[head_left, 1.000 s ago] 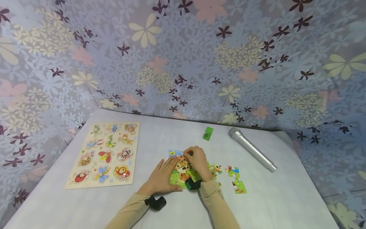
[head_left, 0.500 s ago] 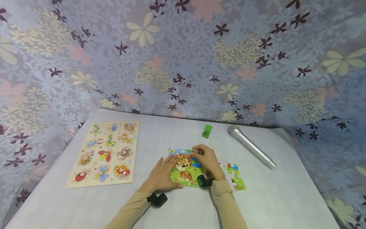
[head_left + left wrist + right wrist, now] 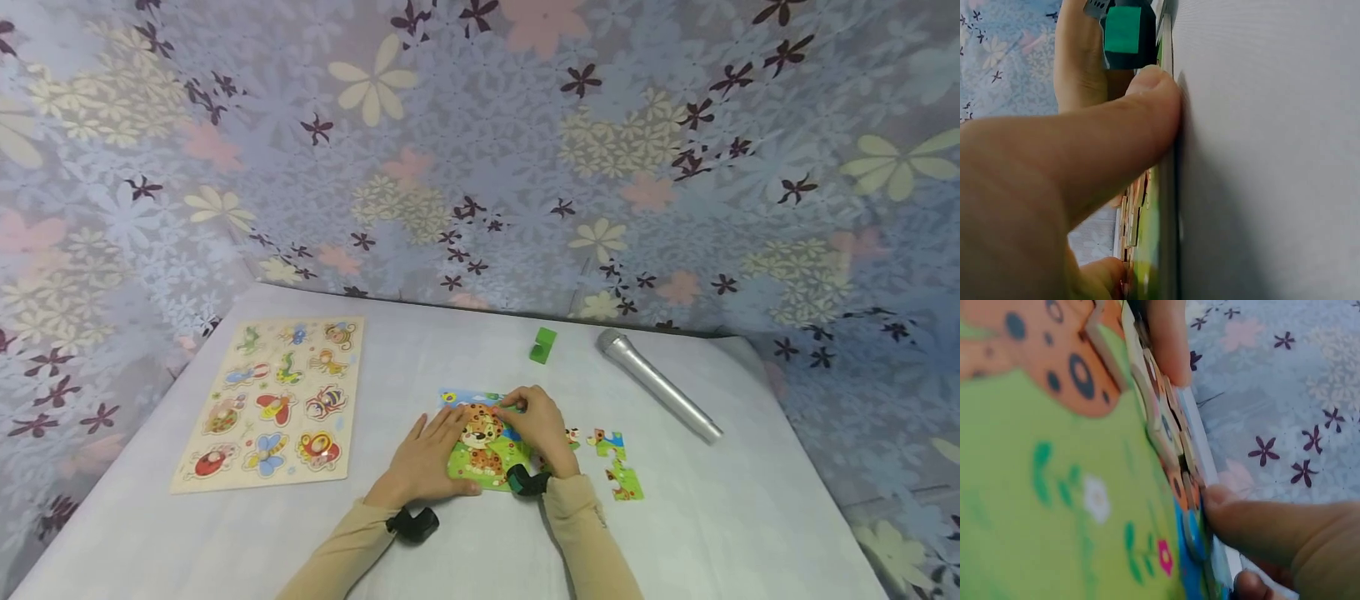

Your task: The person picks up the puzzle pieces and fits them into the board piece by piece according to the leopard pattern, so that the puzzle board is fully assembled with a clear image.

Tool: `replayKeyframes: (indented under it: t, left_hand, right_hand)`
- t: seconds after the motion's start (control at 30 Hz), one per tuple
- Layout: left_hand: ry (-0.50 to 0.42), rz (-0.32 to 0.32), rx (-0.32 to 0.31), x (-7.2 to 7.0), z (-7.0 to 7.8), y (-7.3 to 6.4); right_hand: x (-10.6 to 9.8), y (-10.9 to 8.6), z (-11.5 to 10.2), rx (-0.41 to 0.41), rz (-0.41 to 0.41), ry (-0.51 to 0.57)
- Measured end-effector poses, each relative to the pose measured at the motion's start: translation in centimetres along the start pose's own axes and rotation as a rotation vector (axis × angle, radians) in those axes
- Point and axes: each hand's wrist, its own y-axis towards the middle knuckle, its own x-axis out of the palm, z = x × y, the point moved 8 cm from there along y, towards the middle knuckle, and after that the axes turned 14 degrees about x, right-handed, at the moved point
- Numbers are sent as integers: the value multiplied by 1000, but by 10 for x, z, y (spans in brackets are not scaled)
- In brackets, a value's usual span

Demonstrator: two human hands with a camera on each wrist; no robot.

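Note:
A leopard jigsaw puzzle [image 3: 486, 458] lies in front of me, its picture green, blue and orange. My left hand [image 3: 429, 458] rests on its left side with fingers spread, thumb along the near edge; the left wrist view shows that thumb [image 3: 1125, 119] close up. At the upper right of the leopard, my right hand [image 3: 536, 421] has thumb and index finger curled together at a puzzle piece. The right wrist view has the right thumb [image 3: 1254, 525] against an orange and blue piece [image 3: 1192, 487]; several pieces there sit unevenly. The index fingertip is hidden there.
Loose puzzle pieces [image 3: 624, 482] lie right of the puzzle, some partly behind the right hand. A silver microphone [image 3: 660, 385] slants at the right, with a green block [image 3: 543, 345] left of its head. A wooden insect puzzle board [image 3: 273, 404] occupies the left.
Along the puzzle's top, my right hand first shifted right, then came slightly back left and lower. The left hand has stayed on the puzzle.

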Motion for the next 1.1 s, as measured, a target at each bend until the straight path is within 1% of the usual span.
replayKeyframes:
  t: [0.1, 0.23, 0.33, 0.43, 0.57, 0.73, 0.83, 0.9, 1.0, 1.03, 1.1]
  left_hand:
    - [10, 9, -1, 0, -1, -2]
    - [-13, 71, 30, -6, 1, -4]
    - [-11, 98, 52, -9, 3, -5]
    - [-28, 91, 58, -9, 1, -5]
    - [-77, 77, 61, -8, 0, -2]
    - [-43, 69, 54, -13, -2, 2]
    - [-39, 81, 64, -18, -3, 3]
    - [-32, 68, 84, -16, -3, 3]
    - [-23, 36, 108, -10, -3, 3]
    - [-15, 23, 111, -8, -4, 3]
    - [0, 24, 119, -6, -4, 3]
  right_hand:
    - [4, -1, -2, 19, 3, -7]
    - [6, -2, -4, 50, 32, -20]
    - [6, -4, -7, 67, 58, -34]
    - [5, -5, -10, 57, 65, -38]
    - [3, -4, -7, 59, 78, -41]
    - [3, -1, -8, 72, 115, -60]
    - [4, 0, -10, 32, 132, -63]
    - [1, -4, -10, -11, 147, -40]
    - [-5, -17, -13, -83, 153, -39]
    - [-6, -23, -14, -104, 144, -49]
    - [-6, -34, -18, -121, 103, -102]
